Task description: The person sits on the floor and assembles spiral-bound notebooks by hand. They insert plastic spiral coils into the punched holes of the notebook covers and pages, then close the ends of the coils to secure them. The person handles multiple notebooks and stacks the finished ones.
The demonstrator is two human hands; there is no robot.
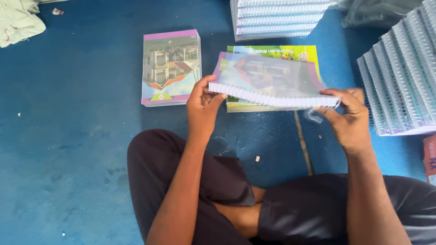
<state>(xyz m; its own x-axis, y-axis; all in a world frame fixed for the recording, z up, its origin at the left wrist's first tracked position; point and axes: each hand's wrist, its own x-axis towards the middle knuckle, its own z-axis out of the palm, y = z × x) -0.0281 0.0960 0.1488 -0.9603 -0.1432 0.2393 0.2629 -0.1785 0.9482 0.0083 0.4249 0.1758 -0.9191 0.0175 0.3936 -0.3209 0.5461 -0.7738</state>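
Observation:
I hold a spiral-bound notebook (268,79) with a purple-edged cover showing a building, level above the blue floor. My left hand (202,106) grips its left end at the white plastic coil. My right hand (347,115) pinches its right end, thumb on top. Under the notebook lies a stack of green and yellow covers (302,52) flat on the floor. To the left of my left hand rests a stack of purple-edged covers (170,68) with the same building picture.
A pile of spiral-bound notebooks (277,18) stands at the top centre. Another fanned pile of bound notebooks (402,77) lies at the right. A white cloth (18,20) sits top left. My crossed legs in dark trousers (200,181) fill the bottom.

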